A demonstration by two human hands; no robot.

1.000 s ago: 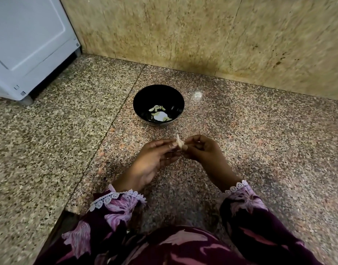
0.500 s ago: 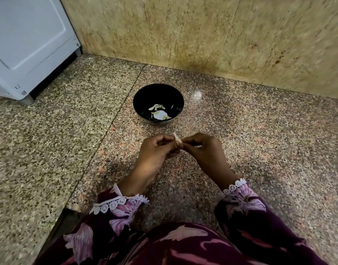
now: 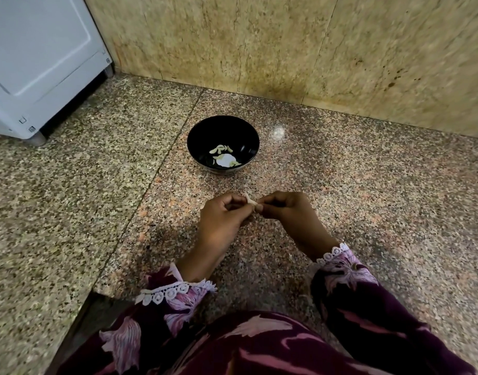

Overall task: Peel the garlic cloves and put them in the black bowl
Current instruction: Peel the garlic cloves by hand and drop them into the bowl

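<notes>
Now | left hand (image 3: 223,217), right hand (image 3: 284,209) fingers pinch papery garlic clove (image 3: 251,203) | glossy round black bowl (image 3: 202,136)

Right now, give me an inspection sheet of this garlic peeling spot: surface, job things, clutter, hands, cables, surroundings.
Surface: speckled granite floor, seam line running left of the bowl.
Job's things: round glossy black bowl holding pale peeled garlic cloves and a white piece; small pale garlic clove held in front of the bowl.
Clutter: nothing seen.
Grips: left hand and right hand both pinch the held clove between fingertips, above the floor.
Cables: nothing seen.
Surroundings: beige stone wall behind; white appliance at far left; patterned maroon sleeves with lace cuffs.
</notes>
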